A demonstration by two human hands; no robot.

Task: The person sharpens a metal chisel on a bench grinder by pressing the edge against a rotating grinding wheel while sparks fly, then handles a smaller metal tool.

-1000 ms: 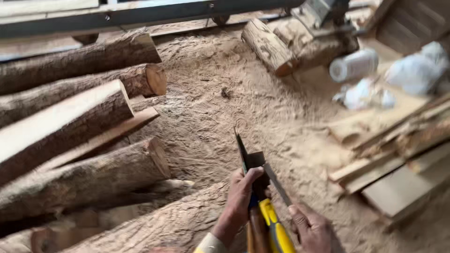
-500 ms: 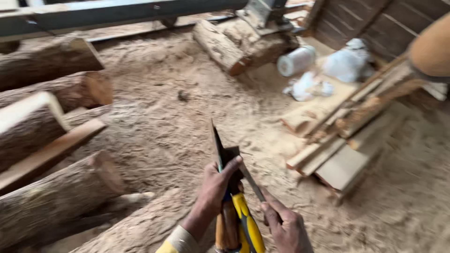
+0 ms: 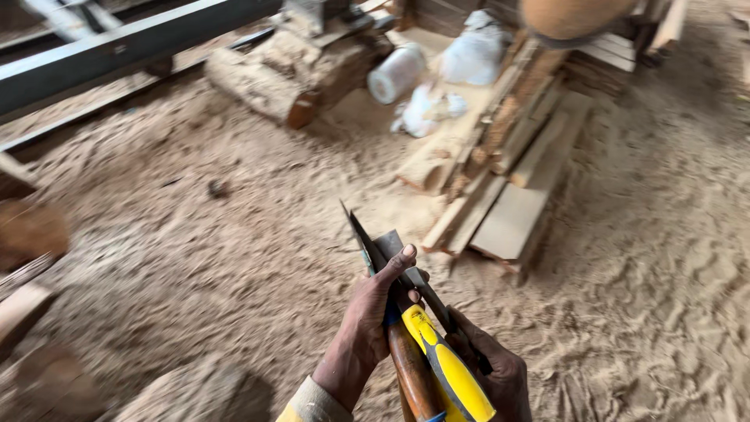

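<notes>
- While both hands stay low, the tools (image 3: pixel 406 312) stick up between them — a yellow handle, a brown handle, dark blades.
- Left hand (image 3: pixel 367 328) is wrapped around the tools.
- Right hand (image 3: pixel 492 371) grips them from the other side.
- Sawdust floor (image 3: pixel 195 258) lies underneath.

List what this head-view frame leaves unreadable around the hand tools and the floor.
- Yellow-and-black tool handle and brown wooden handle: lower ends cut off by the bottom edge.
- Dark metal blades: overlapping, so which handle carries which is unclear.
- Right hand: its fingers partly hidden behind the tools.
- Left hand: wrist cropped.
- Logs at the left edge: motion-blurred.
</notes>
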